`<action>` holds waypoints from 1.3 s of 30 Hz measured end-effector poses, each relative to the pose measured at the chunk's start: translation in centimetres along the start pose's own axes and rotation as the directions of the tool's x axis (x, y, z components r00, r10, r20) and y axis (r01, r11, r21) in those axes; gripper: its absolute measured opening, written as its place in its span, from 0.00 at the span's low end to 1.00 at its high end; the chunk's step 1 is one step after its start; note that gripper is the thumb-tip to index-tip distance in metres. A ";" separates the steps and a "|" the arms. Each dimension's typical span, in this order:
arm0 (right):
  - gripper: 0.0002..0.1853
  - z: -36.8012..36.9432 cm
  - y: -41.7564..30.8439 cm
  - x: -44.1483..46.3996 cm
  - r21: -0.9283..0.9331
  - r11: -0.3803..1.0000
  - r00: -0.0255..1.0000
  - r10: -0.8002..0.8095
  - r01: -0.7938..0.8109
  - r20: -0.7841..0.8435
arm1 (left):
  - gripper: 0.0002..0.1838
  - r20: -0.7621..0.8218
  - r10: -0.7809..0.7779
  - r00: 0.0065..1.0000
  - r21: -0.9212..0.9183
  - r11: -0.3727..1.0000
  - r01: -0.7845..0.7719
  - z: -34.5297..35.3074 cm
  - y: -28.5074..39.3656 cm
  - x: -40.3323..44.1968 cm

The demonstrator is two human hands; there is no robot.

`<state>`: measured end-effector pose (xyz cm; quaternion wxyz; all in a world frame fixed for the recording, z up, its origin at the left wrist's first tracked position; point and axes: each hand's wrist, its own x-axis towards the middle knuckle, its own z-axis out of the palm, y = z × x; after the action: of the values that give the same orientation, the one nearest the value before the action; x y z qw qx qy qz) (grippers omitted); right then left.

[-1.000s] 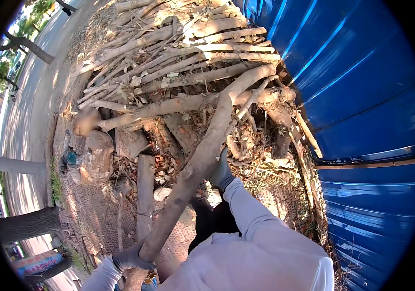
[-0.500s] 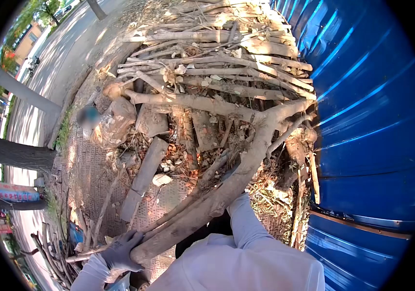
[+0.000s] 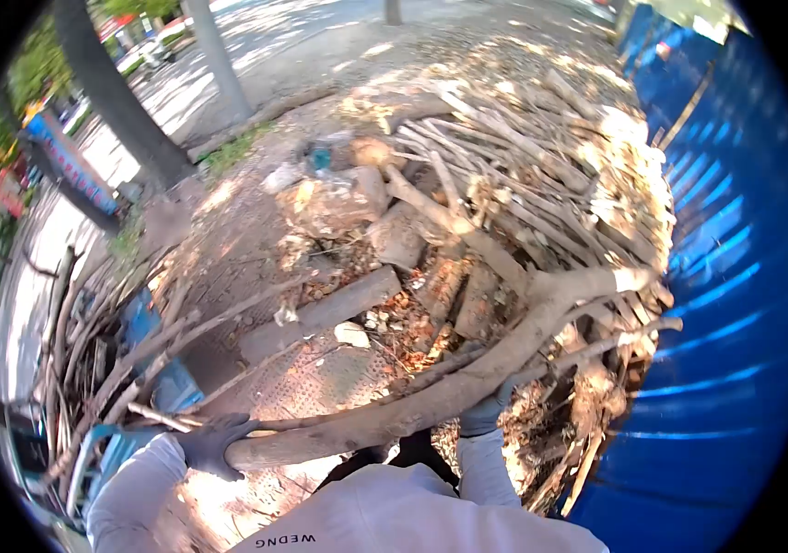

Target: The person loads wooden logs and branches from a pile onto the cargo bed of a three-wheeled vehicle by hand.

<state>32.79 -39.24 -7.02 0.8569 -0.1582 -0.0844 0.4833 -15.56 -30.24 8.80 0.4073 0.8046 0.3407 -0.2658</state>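
Note:
A thick, curved, forked tree branch [image 3: 394, 413] stretches across in front of me, from its cut end at my left to the fork beside the blue wall. My left hand [image 3: 217, 445], in a grey glove, grips it at the cut end. Under the branch's right part is my right hand [image 3: 481, 417], also gloved, holding it from the near side; most of its fingers are hidden. A thinner stick runs along the branch's far edge and meets my left hand.
Many cut branches [image 3: 541, 175] are heaped ahead. A squared timber [image 3: 325, 313] and stump pieces [image 3: 334, 203] lie on the paving. At left, long sticks [image 3: 62, 341] lean around a blue object [image 3: 173, 382]. A corrugated blue metal wall [image 3: 725, 369] borders the right side.
My view has turned, so the heap now sits farther up and right. The branch lies flatter across my front, both hands still at it, and my right glove now shows beneath it.

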 end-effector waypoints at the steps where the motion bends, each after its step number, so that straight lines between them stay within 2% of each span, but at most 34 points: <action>1: 0.48 -1.1 0.6 0.9 -0.038 0.998 0.988 0.063 -0.058 0.142 | 0.64 -0.062 -0.015 0.998 -0.015 1.000 0.014 2.2 -1.0 -1.1; 2: 0.50 -2.3 1.1 1.9 -0.090 0.991 0.952 0.124 -0.102 0.281 | 0.66 -0.118 -0.062 0.991 0.060 0.996 0.069 2.8 0.8 -2.6; 3: 0.50 1.5 1.2 1.5 -0.095 0.985 0.961 0.165 -0.147 0.222 | 0.66 -0.225 -0.025 0.974 -0.003 1.000 0.025 4.7 0.7 -3.7; 4: 0.50 0.5 1.9 2.0 -0.094 0.975 0.946 0.217 -0.199 0.242 | 0.65 -0.315 -0.033 0.949 -0.069 0.998 0.012 7.1 0.4 -4.6; 5: 0.47 2.3 3.5 1.1 -0.204 0.976 0.997 0.073 -0.075 -0.020 | 0.65 -0.348 -0.067 0.935 -0.115 0.993 0.028 10.0 0.1 -6.2; 6: 0.45 2.4 4.2 2.6 -0.106 0.989 0.964 0.122 -0.100 0.238 | 0.65 -0.366 -0.092 0.926 -0.147 0.988 0.040 12.1 0.4 -6.7; 7: 0.43 2.4 4.9 4.1 -0.031 0.985 0.863 0.164 -0.170 0.479 | 0.65 -0.416 -0.148 0.897 -0.202 0.977 0.068 14.4 0.6 -6.3; 8: 0.42 -0.2 6.4 6.0 -0.117 0.985 0.954 0.151 -0.124 0.260 | 0.65 -0.440 -0.193 0.877 -0.216 0.971 0.105 17.0 0.8 -6.2; 9: 0.43 2.9 7.3 4.8 -0.143 0.941 0.850 0.338 -0.306 0.404 | 0.65 -0.457 -0.231 0.859 -0.227 0.964 0.139 19.7 1.5 -6.5; 10: 0.43 2.1 8.2 6.5 -0.151 0.920 0.812 0.391 -0.362 0.433 | 0.65 -0.480 -0.285 0.830 -0.277 0.947 0.165 21.4 3.8 -6.3; 11: 0.45 -0.5 9.9 8.1 -0.243 0.917 0.819 0.394 -0.317 0.417 | 0.65 -0.496 -0.343 0.798 -0.338 0.922 0.187 23.4 4.9 -6.4; 13: 0.50 5.7 13.1 5.2 -0.279 0.949 0.933 0.226 -0.146 0.281 | 0.65 -0.479 -0.451 0.753 -0.454 0.862 0.227 25.8 7.6 -7.0; 14: 0.53 9.3 14.8 3.6 -0.317 0.946 0.969 0.137 -0.066 0.206 | 0.64 -0.542 -0.491 0.682 -0.484 0.846 0.224 29.3 8.0 -6.3; 15: 0.53 10.8 15.2 3.1 -0.250 0.887 0.798 0.459 -0.388 0.390 | 0.64 -0.554 -0.528 0.643 -0.521 0.823 0.226 31.5 8.9 -6.0; 16: 0.52 11.9 16.2 2.8 -0.249 0.701 0.491 0.667 -0.668 0.560 | 0.64 -0.565 -0.563 0.604 -0.556 0.800 0.226 33.3 9.7 -5.6; 17: 0.54 12.2 18.4 2.6 -0.299 0.640 0.382 0.702 -0.708 0.601 | 0.64 -0.588 -0.581 0.562 -0.591 0.784 0.192 34.8 10.5 -5.4; 18: 0.54 12.5 20.1 2.5 -0.313 0.622 0.345 0.709 -0.718 0.615 | 0.64 -0.635 -0.610 0.474 -0.598 0.776 0.199 37.7 10.8 -4.1; 20: 0.54 14.6 24.1 0.6 -0.425 0.560 0.206 0.744 -0.711 0.635 | 0.64 -0.640 -0.675 0.367 -0.655 0.729 0.199 40.8 11.8 -2.8; 22: 0.55 16.7 28.1 -1.7 -0.403 0.498 0.181 0.772 -0.768 0.610 | 0.66 -0.533 -0.780 0.328 -0.759 0.612 0.221 42.4 12.6 -1.9; 24: 0.55 18.8 32.1 -3.9 -0.492 0.387 0.026 0.806 -0.780 0.592 | 0.68 -0.485 -0.851 0.201 -0.838 0.518 0.171 44.6 13.4 -0.3; 25: 0.56 20.9 33.2 -6.2 -0.471 0.329 0.027 0.841 -0.819 0.541 | 0.69 -0.482 -0.861 0.160 -0.850 0.504 0.151 45.2 13.6 0.1; 26: 0.56 22.2 35.3 -7.4 -0.501 0.291 -0.032 0.840 -0.815 0.541 | 0.69 -0.452 -0.885 0.108 -0.874 0.464 0.142 45.6 14.1 0.5; 30: 0.55 25.7 41.6 -13.4 -0.531 0.063 -0.259 0.820 -0.845 0.510 | 0.76 -0.382 -0.924 0.023 -0.921 0.383 0.076 46.9 15.5 1.8; 32: 0.54 26.4 44.5 -16.5 -0.550 -0.031 -0.376 0.761 -0.835 0.529 | 0.79 -0.356 -0.934 -0.009 -0.933 0.356 0.048 47.2 16.5 2.2; 34: 0.52 27.0 47.2 -19.5 -0.546 -0.179 -0.499 0.693 -0.818 0.520 | 0.85 -0.283 -0.959 0.018 -0.959 0.283 0.016 46.7 17.9 2.2; 35: 0.53 27.7 48.1 -21.2 -0.587 -0.186 -0.539 0.669 -0.788 0.512 | 0.86 -0.270 -0.963 -0.026 -0.962 0.271 -0.023 46.0 18.9 2.1; 36: 0.53 28.3 48.9 -22.8 -0.625 -0.189 -0.575 0.645 -0.758 0.503 | 0.85 -0.207 -0.977 -0.053 -0.978 0.207 0.003 45.3 19.8 2.6; 38: 0.54 28.9 51.2 -25.6 -0.662 -0.258 -0.658 0.589 -0.703 0.470 | 0.83 -0.090 -0.984 -0.152 -0.993 0.101 -0.067 42.7 21.1 3.5; 39: 0.53 28.9 52.5 -26.8 -0.644 -0.340 -0.703 0.540 -0.685 0.463 | 0.82 -0.034 -0.988 -0.148 -0.999 0.038 -0.021 40.8 21.2 3.5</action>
<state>-31.79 -31.32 1.76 -0.0945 0.1533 -0.2347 0.9552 -3.25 -72.49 -5.11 0.2324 0.1562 0.9231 0.2637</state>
